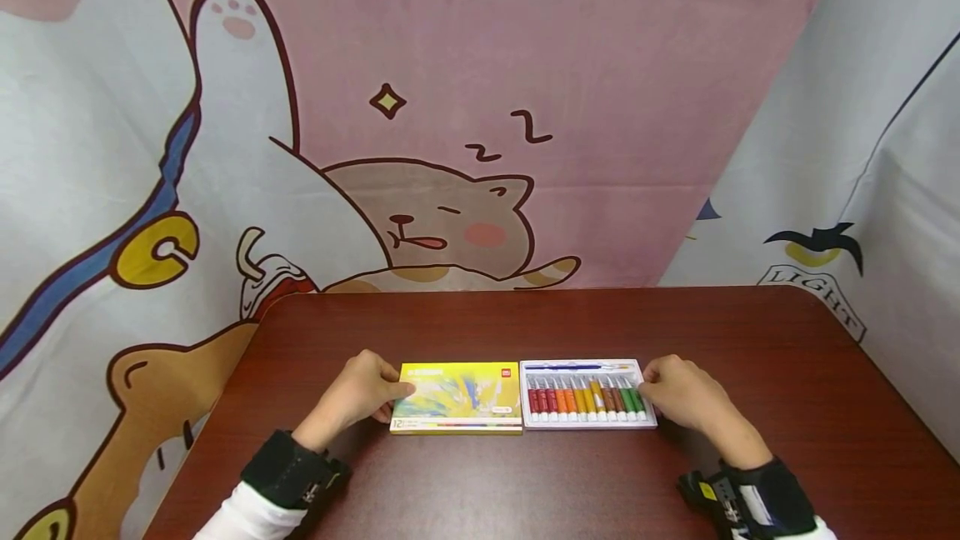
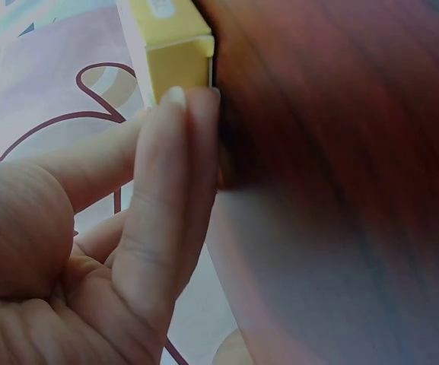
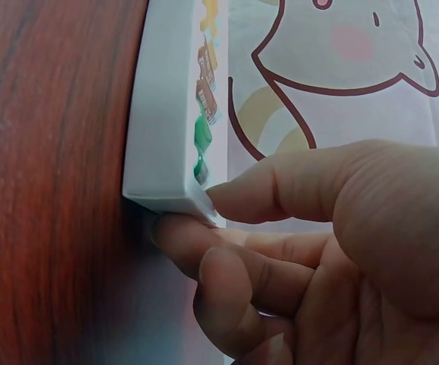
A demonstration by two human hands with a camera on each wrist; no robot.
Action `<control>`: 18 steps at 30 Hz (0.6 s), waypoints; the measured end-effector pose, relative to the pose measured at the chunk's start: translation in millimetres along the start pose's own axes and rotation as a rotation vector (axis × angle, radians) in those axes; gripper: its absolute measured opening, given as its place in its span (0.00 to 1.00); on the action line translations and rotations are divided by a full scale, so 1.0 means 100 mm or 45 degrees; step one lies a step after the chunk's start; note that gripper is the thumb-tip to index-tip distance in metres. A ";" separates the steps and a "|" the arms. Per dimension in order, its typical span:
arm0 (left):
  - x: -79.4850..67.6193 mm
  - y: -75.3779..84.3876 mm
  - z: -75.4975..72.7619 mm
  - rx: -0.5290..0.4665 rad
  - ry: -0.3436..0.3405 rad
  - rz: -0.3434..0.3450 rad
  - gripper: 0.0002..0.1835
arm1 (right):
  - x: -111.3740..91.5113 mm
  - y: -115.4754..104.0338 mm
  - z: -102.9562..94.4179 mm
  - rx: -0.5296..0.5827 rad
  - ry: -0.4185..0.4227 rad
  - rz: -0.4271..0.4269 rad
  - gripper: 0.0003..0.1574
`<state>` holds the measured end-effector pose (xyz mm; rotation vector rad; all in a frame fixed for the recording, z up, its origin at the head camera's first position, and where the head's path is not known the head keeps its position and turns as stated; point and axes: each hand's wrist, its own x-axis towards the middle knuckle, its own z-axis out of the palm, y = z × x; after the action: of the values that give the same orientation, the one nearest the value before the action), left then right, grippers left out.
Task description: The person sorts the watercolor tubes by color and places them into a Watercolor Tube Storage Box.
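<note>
A flat yellow cardboard paint box (image 1: 457, 397) lies on the table, with a printed splash of colour on its face. My left hand (image 1: 358, 390) grips its left edge, thumb on top; in the left wrist view the fingers (image 2: 158, 167) press against the box's yellow end (image 2: 177, 65). Against the box's right side lies a white tray (image 1: 588, 426) with a row of paint tubes (image 1: 585, 400) in several colours and a thin blue-handled brush (image 1: 577, 367) above them. My right hand (image 1: 686, 392) pinches the tray's right edge between thumb and fingers, also seen in the right wrist view.
The dark red-brown wooden table (image 1: 570, 482) has rounded far corners. Behind it hangs a cloth backdrop (image 1: 600, 107) with cartoon animals, and more printed cloth (image 1: 907, 273) hangs at the right. Black bands (image 1: 292, 469) are strapped round both wrists.
</note>
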<state>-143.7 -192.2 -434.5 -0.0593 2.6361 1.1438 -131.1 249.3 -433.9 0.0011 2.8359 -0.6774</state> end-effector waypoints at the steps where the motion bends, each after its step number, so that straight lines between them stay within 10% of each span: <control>1: 0.00 0.00 0.00 0.000 -0.003 0.002 0.13 | 0.00 0.00 0.00 -0.001 0.002 -0.004 0.09; 18: -0.04 0.04 0.04 -0.082 -0.035 -0.001 0.12 | 0.03 0.01 0.02 -0.063 0.035 -0.104 0.07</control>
<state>-139.8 -186.9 -433.2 -0.0571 2.5750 1.2207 -133.5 249.4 -436.8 -0.1150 2.8918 -0.6280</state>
